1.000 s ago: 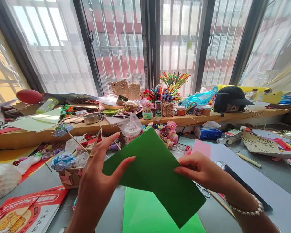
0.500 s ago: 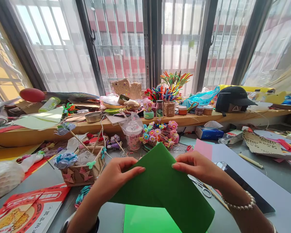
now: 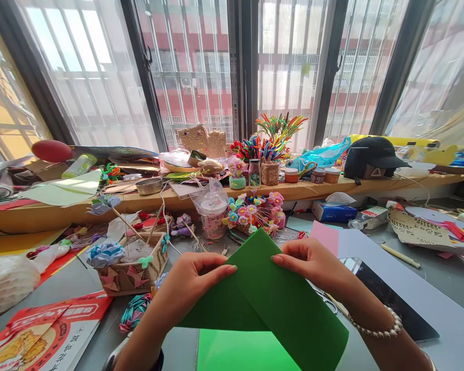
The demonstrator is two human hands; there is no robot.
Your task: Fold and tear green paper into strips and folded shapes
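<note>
I hold a folded dark green sheet of paper (image 3: pixel 270 304) above the grey table, its corner pointing up toward the window. My left hand (image 3: pixel 191 283) pinches the sheet's upper left edge with thumb and fingers closed. My right hand (image 3: pixel 313 265), with a pearl bracelet (image 3: pixel 379 330) on its wrist, pinches the upper right edge the same way. The two thumbs are close together near the top corner. A brighter green sheet (image 3: pixel 235 350) lies flat on the table under the held one.
A small basket of paper flowers (image 3: pixel 133 270) stands left of my hands. Scissors (image 3: pixel 327 304) and a dark tablet (image 3: pixel 386 299) lie to the right on a pale sheet. A plastic cup (image 3: pixel 212 208), flower bunches, a tissue pack (image 3: pixel 332 211) and a cluttered wooden sill lie beyond.
My left hand went from open and spread beside the sheet to pinching its upper edge. Both hands and the paper came lower and closer together, the corner now pointing up.
</note>
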